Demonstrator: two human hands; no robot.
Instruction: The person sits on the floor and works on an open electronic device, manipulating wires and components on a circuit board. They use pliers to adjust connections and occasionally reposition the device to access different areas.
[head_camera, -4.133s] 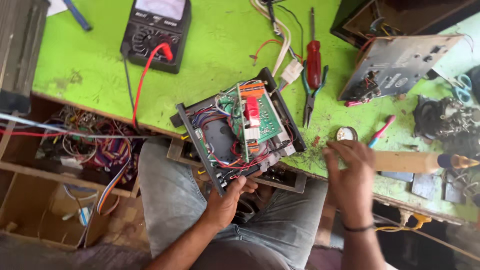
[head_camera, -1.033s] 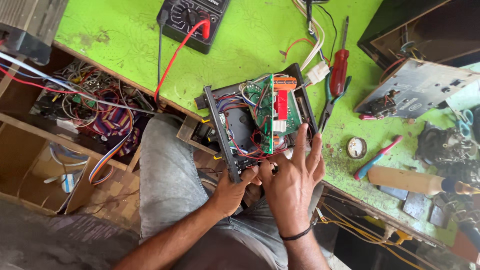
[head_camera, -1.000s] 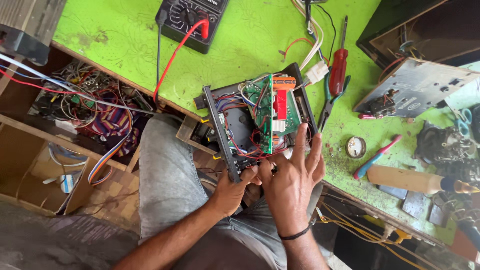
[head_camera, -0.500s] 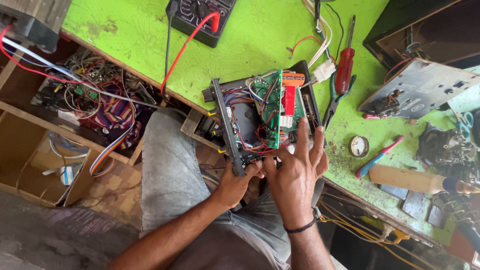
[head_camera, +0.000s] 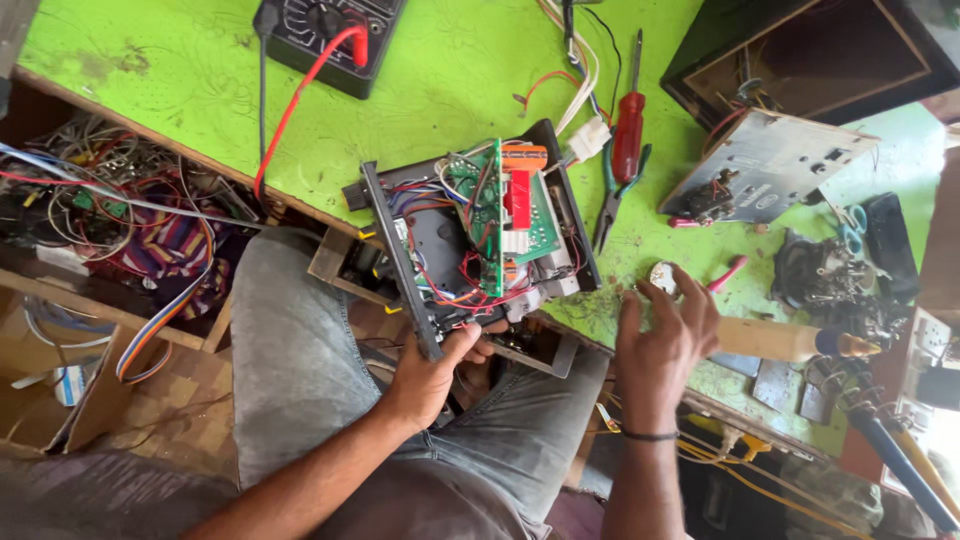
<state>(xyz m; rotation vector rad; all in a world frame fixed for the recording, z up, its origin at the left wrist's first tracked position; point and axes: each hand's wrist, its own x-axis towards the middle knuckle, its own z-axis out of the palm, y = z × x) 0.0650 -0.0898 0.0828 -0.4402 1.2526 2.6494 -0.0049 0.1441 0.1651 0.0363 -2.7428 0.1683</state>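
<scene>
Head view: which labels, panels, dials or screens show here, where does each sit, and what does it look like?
Multimeter: top edge of the green bench, black case, round dial, red lead plugged in.
Grey panel: upper right, tilted metal plate with small printed markings and black sockets.
Open device: bench edge, black frame, green board, red part; left hand grips its lower corner.
Right hand: over the bench edge, holding nothing.

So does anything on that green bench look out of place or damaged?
Yes. The open device hangs half off the green bench's edge, tilted, steadied only by the left hand. Its cover is off, with the circuit board and loose wires exposed. The bench paint looks stained and worn.
</scene>
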